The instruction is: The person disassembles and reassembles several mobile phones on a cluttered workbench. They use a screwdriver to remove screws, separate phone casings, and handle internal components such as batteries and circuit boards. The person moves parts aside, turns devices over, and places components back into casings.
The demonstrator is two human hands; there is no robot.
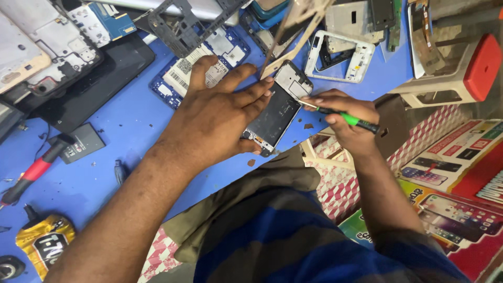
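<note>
Two hands are working: the left hand (217, 118) is pressing flat on the opened black phone (275, 116), while the right hand (346, 118), at three o'clock, is gripping a green-handled screwdriver (343, 116), loosening a screw; steadiness is needed.

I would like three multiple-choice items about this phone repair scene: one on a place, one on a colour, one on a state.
1. Where does the opened black phone lie?
A. on the blue worktable
B. on the white stool
C. on the floor

2. What colour is the handle of the thin screwdriver?
A. yellow
B. green and black
C. white

3. How is the left hand?
A. clenched in a fist
B. raised in the air
C. spread flat on the phone

Answers: 1 A, blue surface shows around it; 2 B, seen within the right hand; 3 C, fingers lie spread over it.
</note>
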